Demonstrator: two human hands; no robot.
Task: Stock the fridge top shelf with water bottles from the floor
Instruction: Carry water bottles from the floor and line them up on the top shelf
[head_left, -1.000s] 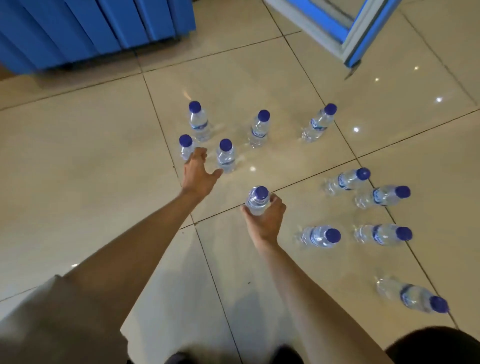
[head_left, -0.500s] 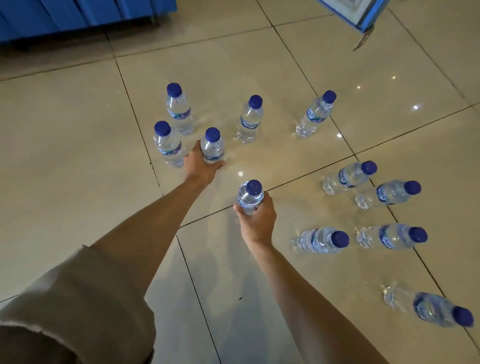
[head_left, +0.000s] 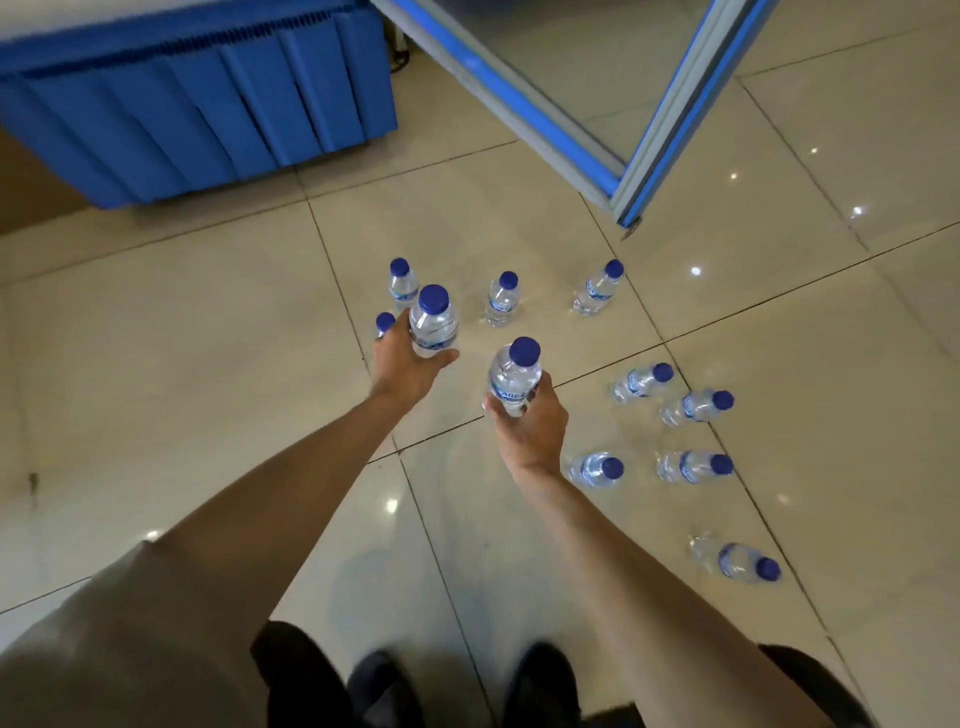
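Both arms reach fwd & down from bottom of frame toward centre, forearms bare. Left hand (head_left: 408, 361) sits just left of centre, back of hand up, fingers wrapped round the body of a water bottle (head_left: 432, 328), thumb under its right side; bottle upright, blue cap up, held clear of the floor. Right hand (head_left: 530, 426) is at centre, slightly lower in frame, clenched round the lower half of a 2nd bottle (head_left: 514, 376), tilted a bit w/ cap toward upper right. Its blue label shows partial letters, approx "AQUA"; rest unreadable.

Other bottles on the tiled floor (head_left: 182, 364): 4 above the hands near mid-frame, one (head_left: 385, 323) partly hidden behind left hand; 5 more right of centre and lower right, incl. one (head_left: 735, 560) apart at lower right. Labels blue/white, text too small to read.

Blue fridge base (head_left: 208, 114) at upper left; open door frame (head_left: 618, 171) w/ blue edge at upper right. Top shelf not in view.
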